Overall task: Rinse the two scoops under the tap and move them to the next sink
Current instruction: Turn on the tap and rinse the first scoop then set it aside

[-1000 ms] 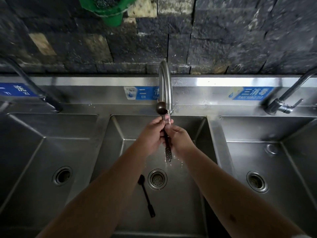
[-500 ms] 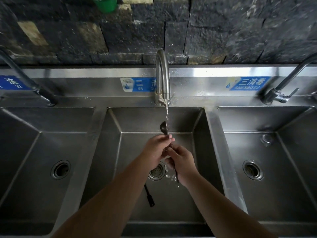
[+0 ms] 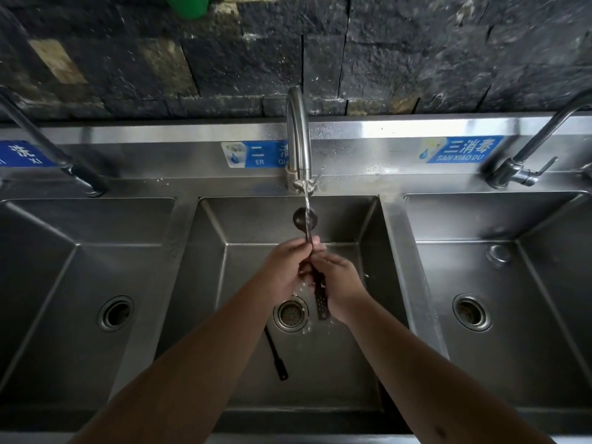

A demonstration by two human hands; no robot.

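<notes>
A dark long-handled scoop stands nearly upright over the middle sink, bowl uppermost, in the water stream running from the middle tap. My left hand and my right hand both grip its handle close together; the perforated handle end sticks out below them. A second dark scoop lies on the middle sink's floor beside the drain, its bowl hidden under my left forearm.
The right sink has a drain and a loose metal plug, with its own tap behind. The left sink and its tap lie to the left. A dark stone wall rises behind.
Both hands lifted the scoop a little, from over the drain toward the spout, so more of the handle shows below my hands. The view tilted slightly.
</notes>
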